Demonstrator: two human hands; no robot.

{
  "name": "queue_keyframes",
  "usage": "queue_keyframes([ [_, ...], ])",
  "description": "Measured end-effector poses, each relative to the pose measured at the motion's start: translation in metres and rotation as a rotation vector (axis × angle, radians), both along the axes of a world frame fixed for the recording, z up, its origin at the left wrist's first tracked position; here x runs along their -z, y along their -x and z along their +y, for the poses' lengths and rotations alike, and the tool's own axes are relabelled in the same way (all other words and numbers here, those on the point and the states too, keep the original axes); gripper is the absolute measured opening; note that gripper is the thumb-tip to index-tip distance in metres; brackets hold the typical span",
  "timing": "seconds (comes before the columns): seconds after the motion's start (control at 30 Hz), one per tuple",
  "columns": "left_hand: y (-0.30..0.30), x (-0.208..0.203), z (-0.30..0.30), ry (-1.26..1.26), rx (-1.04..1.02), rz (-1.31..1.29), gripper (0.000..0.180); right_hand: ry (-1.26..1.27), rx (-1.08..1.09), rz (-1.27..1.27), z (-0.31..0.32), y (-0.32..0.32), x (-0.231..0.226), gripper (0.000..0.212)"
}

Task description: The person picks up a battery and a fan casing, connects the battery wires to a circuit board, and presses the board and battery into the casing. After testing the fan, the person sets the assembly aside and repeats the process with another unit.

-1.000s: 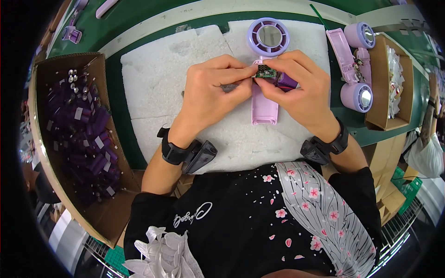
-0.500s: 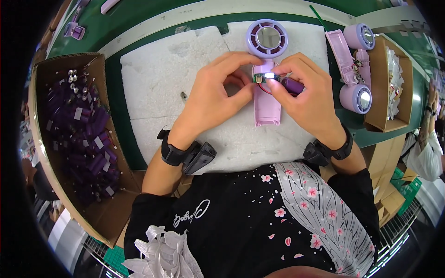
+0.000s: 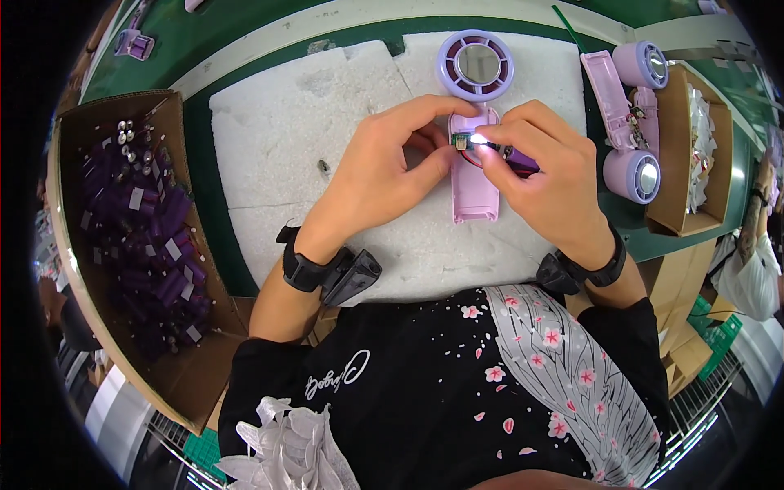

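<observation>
A handheld fan with a round lavender head point(image 3: 442, 67) and an open pink handle shell point(image 3: 475, 200) lies on a white foam slab. My left hand point(image 3: 388, 163) curls round the shell's upper left edge, its index finger across the neck and thumb beside the board. A small green circuit board point(image 3: 460, 142) with a bright white light sits over the upper part of the shell. My right hand point(image 3: 545, 159) pinches the board's right end between thumb and index finger. Under those fingers a purple battery cell point(image 3: 523, 161) hangs on thin red wires, partly hidden.
At the left, a cardboard box point(image 3: 181, 131) holds many purple battery cells. More pink fans point(image 3: 631, 175) lie at the right beside a cardboard box point(image 3: 670, 155) of white parts. The foam slab point(image 3: 278, 171) rests on a green table. Another person's arm point(image 3: 750, 220) shows far right.
My right index finger and thumb have shifted on the board, now closer round the light. The battery cell has turned slightly under my right hand. My left hand keeps nearly the same place.
</observation>
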State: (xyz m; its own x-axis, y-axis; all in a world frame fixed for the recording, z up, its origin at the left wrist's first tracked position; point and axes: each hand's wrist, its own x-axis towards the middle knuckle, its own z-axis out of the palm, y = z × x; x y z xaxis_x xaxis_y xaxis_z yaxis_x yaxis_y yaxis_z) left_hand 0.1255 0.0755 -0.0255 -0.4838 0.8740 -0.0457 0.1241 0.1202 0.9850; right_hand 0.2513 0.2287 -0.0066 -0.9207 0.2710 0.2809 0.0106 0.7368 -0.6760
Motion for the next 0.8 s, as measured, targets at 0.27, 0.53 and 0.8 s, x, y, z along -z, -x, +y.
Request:
queue_keyframes([
  [0.27,0.002,-0.007,-0.001,0.067,0.053,-0.07,0.034,-0.064,0.006,-0.006,-0.001,0.0,-0.001,0.02],
  [0.53,-0.002,0.005,0.002,-0.004,-0.06,-0.101,0.03,-0.087,-0.006,-0.029,-0.002,-0.001,0.0,0.019],
  [0.8,0.004,-0.001,0.003,0.007,0.02,0.117,0.03,-0.112,0.047,0.051,0.002,0.003,0.002,0.02],
])
